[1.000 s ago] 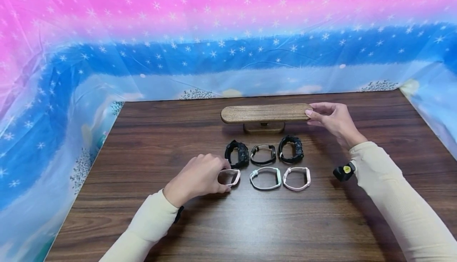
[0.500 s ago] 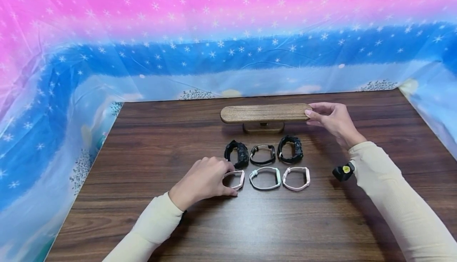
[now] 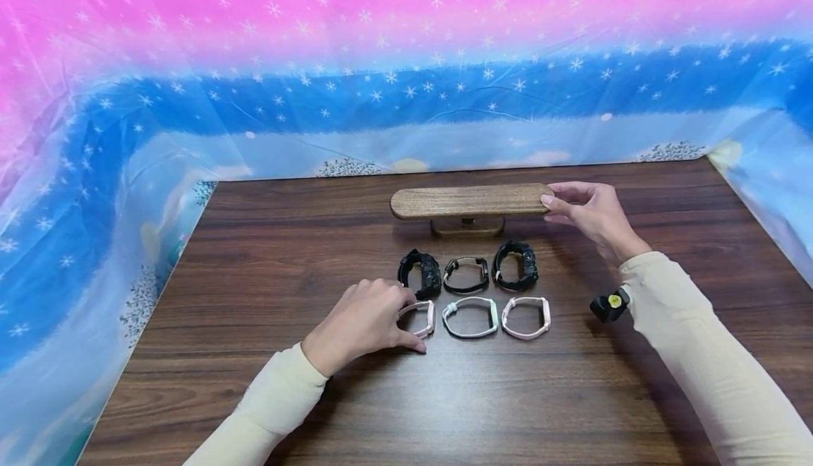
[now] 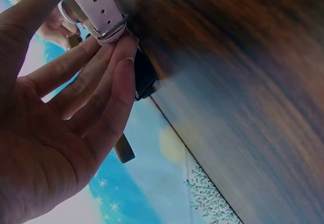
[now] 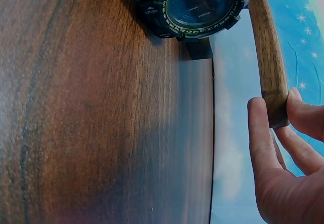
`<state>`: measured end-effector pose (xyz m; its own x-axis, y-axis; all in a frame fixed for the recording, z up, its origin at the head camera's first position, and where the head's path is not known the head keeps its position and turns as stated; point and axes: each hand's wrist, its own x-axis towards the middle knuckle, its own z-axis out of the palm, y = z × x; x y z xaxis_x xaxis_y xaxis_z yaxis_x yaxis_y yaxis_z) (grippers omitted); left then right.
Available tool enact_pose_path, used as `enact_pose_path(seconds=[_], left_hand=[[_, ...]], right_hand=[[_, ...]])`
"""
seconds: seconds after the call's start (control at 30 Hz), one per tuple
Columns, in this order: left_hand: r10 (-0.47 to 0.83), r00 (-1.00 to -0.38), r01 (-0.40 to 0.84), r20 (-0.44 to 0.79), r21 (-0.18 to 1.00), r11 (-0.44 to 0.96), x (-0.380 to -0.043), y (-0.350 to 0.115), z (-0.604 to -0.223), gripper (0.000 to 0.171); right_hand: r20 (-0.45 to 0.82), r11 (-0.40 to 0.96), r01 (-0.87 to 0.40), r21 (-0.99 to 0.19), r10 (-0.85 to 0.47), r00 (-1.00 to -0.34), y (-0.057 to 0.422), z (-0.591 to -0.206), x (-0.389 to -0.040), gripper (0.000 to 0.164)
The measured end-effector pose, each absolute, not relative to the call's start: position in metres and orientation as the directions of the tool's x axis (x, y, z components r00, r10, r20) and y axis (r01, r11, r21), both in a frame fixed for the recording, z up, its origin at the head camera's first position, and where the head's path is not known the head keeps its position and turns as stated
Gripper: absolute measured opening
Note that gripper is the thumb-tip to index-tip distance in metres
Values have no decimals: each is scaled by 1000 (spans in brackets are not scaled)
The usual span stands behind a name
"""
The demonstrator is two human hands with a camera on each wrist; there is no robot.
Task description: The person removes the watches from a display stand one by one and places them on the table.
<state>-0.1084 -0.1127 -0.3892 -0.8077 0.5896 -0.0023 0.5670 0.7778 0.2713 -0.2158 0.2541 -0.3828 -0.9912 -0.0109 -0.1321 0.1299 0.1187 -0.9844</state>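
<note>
My left hand (image 3: 362, 321) is around a pale pink watch (image 3: 431, 318), thumb on the near side and fingers on the far side. In the left wrist view its fingertips touch the pink strap (image 4: 96, 9) by the buckle. My right hand (image 3: 593, 219) pinches the right end of a wooden T-bar stand (image 3: 470, 201), which rests on its short base. A mint watch (image 3: 470, 318) and another pale pink watch (image 3: 526, 318) continue the front row. Behind them stand a chunky black watch (image 3: 420, 273), a slim black watch (image 3: 466, 275) and a second chunky black watch (image 3: 516, 266).
The dark wooden table (image 3: 483, 402) carries everything. A snowflake-printed cloth (image 3: 356, 99) hangs along its back and left side. A small black device (image 3: 610, 305) is strapped at my right wrist.
My left hand has moved slightly right with the pink watch, closer to the mint one, then stayed nearly still. The right hand and the stand hold their place.
</note>
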Motion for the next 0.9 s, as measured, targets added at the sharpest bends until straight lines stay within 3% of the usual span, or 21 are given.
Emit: enact_pose_path(seconds=[0.67, 0.9], left_hand=[[573, -819, 554, 22, 285, 782, -105, -117, -388, 49], [507, -861, 492, 35, 307, 815, -97, -129, -379, 57]], right_hand=[[-131, 163, 130, -978, 5, -991, 255, -385, -214, 60], [-83, 177, 81, -981, -4, -997, 256, -385, -209, 54]])
